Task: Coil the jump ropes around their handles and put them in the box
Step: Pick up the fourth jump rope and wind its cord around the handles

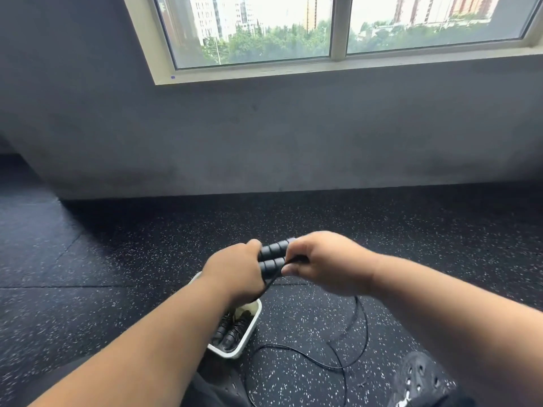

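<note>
Head view, looking down past two bare forearms at a speckled black rubber floor. Two hands meet in the middle of the frame, raised above the floor. The left hand is curled around one end of two black foam handles, which lie side by side, one above the other. The right hand grips their other end, and its thumb and fingers pinch the thin black rope where it leaves the handles. From there the rope slants down toward 7 o'clock, behind the left wrist.

One white box sits on the floor at 6 o'clock from the hands, partly hidden by the left forearm. Inside it lie dark coiled jump ropes; at least two bundles show, but the exact count cannot be told.

At 4 to 5 o'clock from the hands, loose loops of rope lie on the floor in wide curves that cross one another near the lower middle of the frame. Two black perforated shoes show at the bottom edge: the right shoe at 4 o'clock and the left shoe at 6 o'clock, just below the box.

A grey wall rises at 12 o'clock, with one two-pane window above it showing trees and tall buildings.
</note>
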